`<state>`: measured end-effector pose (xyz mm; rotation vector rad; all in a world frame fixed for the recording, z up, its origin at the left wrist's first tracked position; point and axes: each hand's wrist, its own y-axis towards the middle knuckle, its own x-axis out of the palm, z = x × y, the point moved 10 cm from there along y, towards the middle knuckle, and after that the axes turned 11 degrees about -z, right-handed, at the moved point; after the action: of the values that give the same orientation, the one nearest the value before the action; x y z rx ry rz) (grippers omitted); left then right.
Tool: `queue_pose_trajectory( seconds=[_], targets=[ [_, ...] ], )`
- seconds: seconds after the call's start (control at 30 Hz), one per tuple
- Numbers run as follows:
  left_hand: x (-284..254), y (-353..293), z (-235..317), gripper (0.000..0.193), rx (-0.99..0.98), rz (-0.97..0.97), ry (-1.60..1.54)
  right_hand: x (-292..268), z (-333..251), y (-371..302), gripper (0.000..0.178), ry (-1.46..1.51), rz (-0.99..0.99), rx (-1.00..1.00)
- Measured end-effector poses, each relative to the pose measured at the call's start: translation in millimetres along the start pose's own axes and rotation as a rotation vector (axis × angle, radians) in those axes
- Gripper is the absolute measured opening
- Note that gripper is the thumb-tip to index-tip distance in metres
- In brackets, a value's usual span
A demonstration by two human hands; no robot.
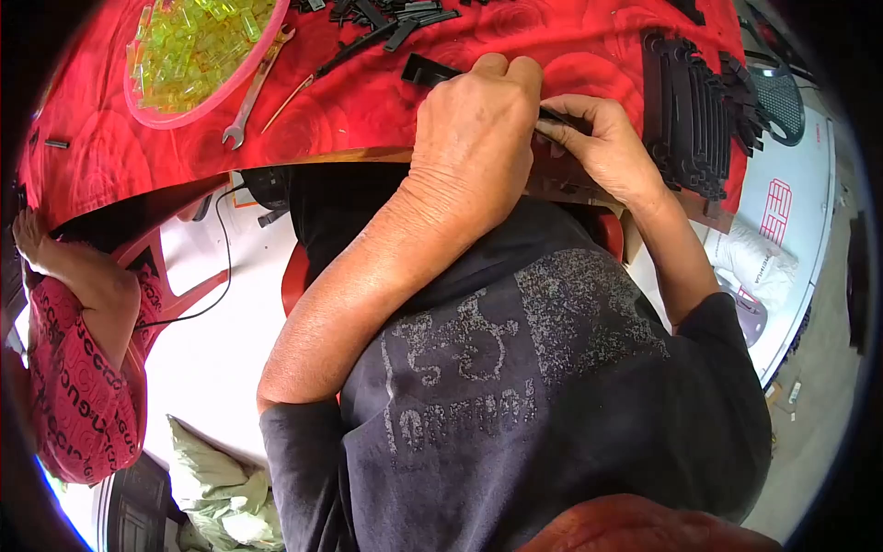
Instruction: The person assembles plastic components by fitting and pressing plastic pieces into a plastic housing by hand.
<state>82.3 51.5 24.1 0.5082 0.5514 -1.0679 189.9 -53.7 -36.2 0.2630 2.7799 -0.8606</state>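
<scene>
Slim black plastic strip held near red cloth-covered tabletop's front edge, pinched by fingers of R hand; fingers of L hand curled, exact grip hidden. Poss. drop off edge if pinch is loosened; stacked black plastic bars, nr. right corner, could be toppled if brushed.

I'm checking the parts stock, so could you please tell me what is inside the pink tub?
The pink tub holds a heap of small, clear yellow-green pieces. Only the upper ones show; whatever lies beneath is covered, and the far side is out of frame.
</scene>
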Motion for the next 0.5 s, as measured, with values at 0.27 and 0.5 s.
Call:
queue_pose_trajectory(
  seconds=[0.27,0.5],
  targets=[
    [-6.1,-1.7,-7.0,0.012,-0.007,0.021,0.021,4.1,-2.1,10.1,0.023,-0.062,0.028,-0.001],
    [-7.7,-2.5,-7.0,0.013,-0.011,0.021,0.046,4.8,-1.6,11.4,0.024,-0.035,0.033,-0.041]
  ],
)
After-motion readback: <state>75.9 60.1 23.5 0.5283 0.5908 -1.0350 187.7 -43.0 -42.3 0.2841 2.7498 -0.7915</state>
